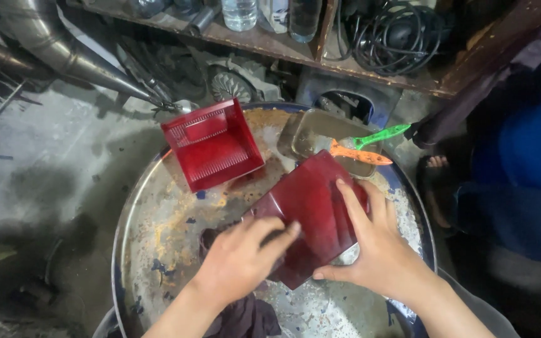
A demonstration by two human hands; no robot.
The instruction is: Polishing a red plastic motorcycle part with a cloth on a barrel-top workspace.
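Note:
A dark red plastic lens cover (311,200) lies tilted on the top of a rusty metal drum (158,231). My right hand (377,247) grips its right edge, fingers spread over its face. My left hand (242,256) presses on its lower left part, with a dark cloth (245,319) bunched under the wrist. A second red ribbed lens cover (211,144) rests open side up at the drum's far left.
A shallow tray (320,128) of murky liquid holds a green and an orange brush (364,147) at the drum's far edge. A shelf with bottles (239,12) and coiled cables (396,34) runs behind. Exhaust pipe (51,50) lies at left. Another person's foot (436,166) stands right.

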